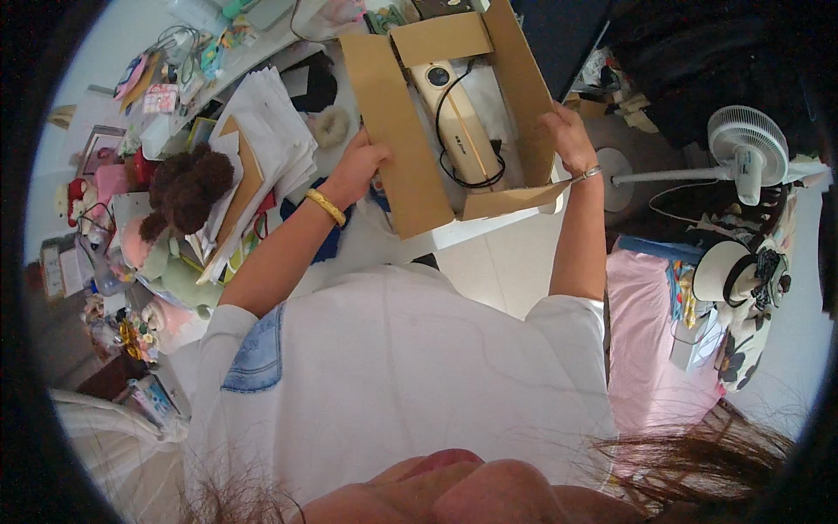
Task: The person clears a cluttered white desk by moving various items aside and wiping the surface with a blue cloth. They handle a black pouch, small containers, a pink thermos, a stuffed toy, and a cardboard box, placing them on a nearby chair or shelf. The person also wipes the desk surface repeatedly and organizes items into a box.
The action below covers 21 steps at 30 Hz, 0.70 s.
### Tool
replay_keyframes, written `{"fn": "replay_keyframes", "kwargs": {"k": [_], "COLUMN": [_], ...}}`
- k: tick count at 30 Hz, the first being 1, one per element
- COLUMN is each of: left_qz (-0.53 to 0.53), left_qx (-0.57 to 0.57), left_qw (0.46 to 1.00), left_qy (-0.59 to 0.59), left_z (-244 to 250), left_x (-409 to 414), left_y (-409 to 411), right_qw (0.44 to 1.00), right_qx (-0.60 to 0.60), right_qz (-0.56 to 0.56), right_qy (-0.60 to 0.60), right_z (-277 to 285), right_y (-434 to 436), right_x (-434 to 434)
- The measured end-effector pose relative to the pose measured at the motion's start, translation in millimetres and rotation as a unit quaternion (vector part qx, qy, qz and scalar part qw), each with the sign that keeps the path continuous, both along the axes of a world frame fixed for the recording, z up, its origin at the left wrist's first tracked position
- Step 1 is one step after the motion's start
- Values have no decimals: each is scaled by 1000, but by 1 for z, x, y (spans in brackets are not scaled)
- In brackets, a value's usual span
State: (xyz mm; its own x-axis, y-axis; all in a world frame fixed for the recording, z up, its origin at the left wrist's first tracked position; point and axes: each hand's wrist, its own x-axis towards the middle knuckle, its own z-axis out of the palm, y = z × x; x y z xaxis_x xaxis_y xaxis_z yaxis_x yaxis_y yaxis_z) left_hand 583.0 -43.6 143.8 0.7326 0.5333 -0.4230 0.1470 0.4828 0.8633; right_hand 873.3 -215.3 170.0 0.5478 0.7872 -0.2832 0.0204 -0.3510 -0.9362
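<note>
An opened cardboard box (409,144) lies before me at the top middle, its flaps spread outward. Inside is a long cream-coloured appliance (458,124) with a round dark dial or lens at one end and a gold stripe. A black cable (440,121) runs along it and loops over its lower end. Clear plastic wrapping (488,88) shows beside it. My left hand (362,162) grips the left side flap, thumb on top. My right hand (571,141) holds the edge of the right side flap near its lower corner.
The box rests on a white table (468,230). Stacked papers (262,124), a brown fluffy object (190,187) and plush toys (177,278) crowd the left. On the right are a white standing fan (746,147), a pink cloth (635,327) and a white hat (720,272).
</note>
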Motion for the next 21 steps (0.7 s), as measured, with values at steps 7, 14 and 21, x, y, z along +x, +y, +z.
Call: {"fn": "replay_keyframes", "kwargs": {"k": [7, 14, 21], "left_qz": [6, 11, -18], "left_qx": [-7, 39, 13], "left_qw": [1000, 994, 999], "left_qy": [9, 98, 45], "left_z": [10, 0, 12], "left_x": [9, 14, 16], "left_y": [-5, -2, -1], "right_qw": [985, 847, 927], "right_qx": [-31, -160, -97], "right_qz": [46, 226, 114], "right_qy": [-162, -455, -343], "right_z": [-9, 14, 4], "right_y": [0, 12, 0], "right_x": [-2, -52, -29]}}
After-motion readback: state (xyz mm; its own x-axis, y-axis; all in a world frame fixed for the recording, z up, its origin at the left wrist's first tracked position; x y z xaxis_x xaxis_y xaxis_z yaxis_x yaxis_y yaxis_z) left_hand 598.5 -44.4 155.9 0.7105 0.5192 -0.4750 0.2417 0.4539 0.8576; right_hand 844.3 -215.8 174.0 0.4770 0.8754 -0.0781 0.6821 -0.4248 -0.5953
